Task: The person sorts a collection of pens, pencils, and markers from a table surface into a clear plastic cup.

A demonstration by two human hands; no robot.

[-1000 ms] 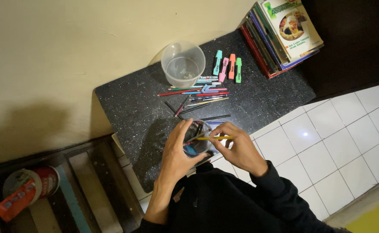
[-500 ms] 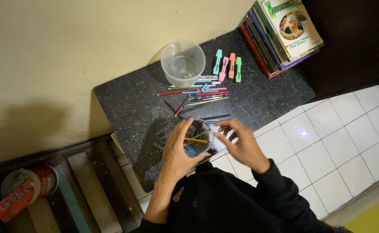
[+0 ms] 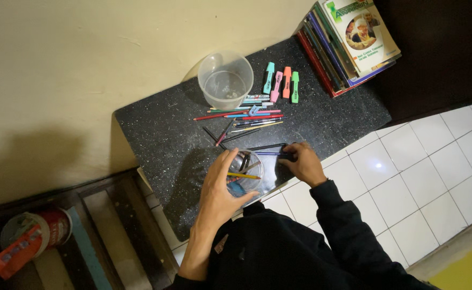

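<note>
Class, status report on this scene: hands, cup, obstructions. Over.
Left hand grips clear cup of pencils. Right hand on dark pens on black counter. Nothing between them.

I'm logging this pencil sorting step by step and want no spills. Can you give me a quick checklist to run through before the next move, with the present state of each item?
1. Left hand steadies the clear cup: ok, fingers wrap its side.
2. Cup upright on the black counter: ok, though near the front edge.
3. Yellow pencil inside the cup: ok, it lies across the opening.
4. Right hand has a firm grip on the dark pencils: cannot tell, the fingertips cover their ends.
5. Empty clear tub out of the way: ok, it stands by the wall.
6. Highlighters undisturbed: ok, four side by side.
</note>
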